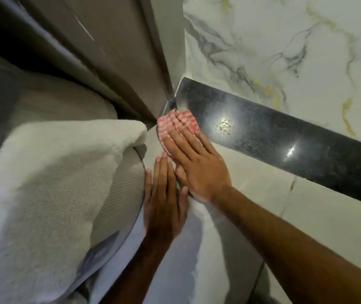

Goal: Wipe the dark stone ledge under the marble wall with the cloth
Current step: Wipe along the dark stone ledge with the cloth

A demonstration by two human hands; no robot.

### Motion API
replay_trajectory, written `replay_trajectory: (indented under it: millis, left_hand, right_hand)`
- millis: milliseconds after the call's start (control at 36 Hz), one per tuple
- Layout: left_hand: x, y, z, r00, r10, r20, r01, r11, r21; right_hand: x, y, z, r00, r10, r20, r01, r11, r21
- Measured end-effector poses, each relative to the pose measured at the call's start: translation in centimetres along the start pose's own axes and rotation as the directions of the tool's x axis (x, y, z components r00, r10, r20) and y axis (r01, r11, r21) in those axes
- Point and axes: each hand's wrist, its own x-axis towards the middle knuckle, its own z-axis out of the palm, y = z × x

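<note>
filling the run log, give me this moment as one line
right hand flat on checked cloth | cloth at ledge corner end | left hand flat beside, empty

The red-and-white checked cloth [176,123] is pressed flat under the spread fingers of the right hand [193,165], right at the near end of the dark speckled stone ledge [284,137], where it meets the corner by the grey panel [118,58]. The left hand [164,198] is laid palm-down just beside it on the pale surface below the ledge, thumb touching the right hand's heel. Veined white marble wall [284,44] is seen above the ledge, two bright reflections on the stone, and a white textured pillow [50,185] is bunched at the left.
</note>
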Motion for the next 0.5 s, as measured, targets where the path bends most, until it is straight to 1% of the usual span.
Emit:
replay_trajectory:
  millis: [56, 111, 167, 194, 250, 278, 306, 333, 389, 500]
  left_hand:
    - [0.0, 0.2, -0.5, 1.000, -0.017, -0.008, 0.017, 0.999, -0.039]
    - [0.0, 0.2, -0.9, 1.000, -0.011, -0.005, 0.011, 0.999, -0.053]
    - [0.0, 0.2, -0.9, 1.000, -0.019, -0.002, 0.019, 0.999, -0.044]
    - [-0.1, 0.2, -0.8, 1.000, -0.022, 0.002, 0.022, 0.999, -0.041]
    - [0.1, 0.2, -0.9, 1.000, -0.004, -0.028, 0.004, 1.000, -0.028]
    - [0.1, 0.1, -0.7, 0.999, 0.007, -0.038, -0.008, 1.000, -0.021]
    - [0.1, 0.0, -0.4, 0.999, 0.016, -0.043, -0.017, 1.000, -0.019]
    - [0.1, -0.1, -0.1, 0.999, 0.021, -0.048, -0.022, 1.000, -0.019]
    - [0.0, -0.3, 0.3, 0.998, 0.026, -0.056, -0.026, 1.000, -0.009]
    - [-0.2, -0.3, 0.3, 0.999, 0.031, -0.028, -0.030, 1.000, 0.004]
  right_hand:
    - [-2.0, 1.6, -0.4, 0.998, -0.052, 0.046, 0.053, 0.998, -0.032]
    - [-3.2, 2.9, -0.9, 0.998, -0.025, 0.064, 0.027, 0.999, -0.034]
    - [-2.8, 3.5, -1.2, 0.996, 0.081, 0.036, -0.081, 0.997, -0.016]
    - [-2.0, 3.5, -1.3, 0.987, 0.161, -0.008, -0.160, 0.987, 0.008]
    - [0.4, 3.0, -2.1, 0.936, 0.338, -0.095, -0.334, 0.941, 0.060]
    - [1.8, 2.5, -2.1, 0.913, 0.391, -0.114, -0.384, 0.920, 0.079]
    - [3.1, 2.0, -1.9, 0.909, 0.399, -0.120, -0.389, 0.916, 0.094]
    - [4.1, 1.5, -1.7, 0.922, 0.369, -0.115, -0.359, 0.928, 0.099]
    - [5.0, 0.9, -1.1, 0.963, 0.260, -0.071, -0.256, 0.964, 0.070]
    - [1.6, 1.9, -1.1, 0.997, 0.080, 0.016, -0.080, 0.997, 0.011]
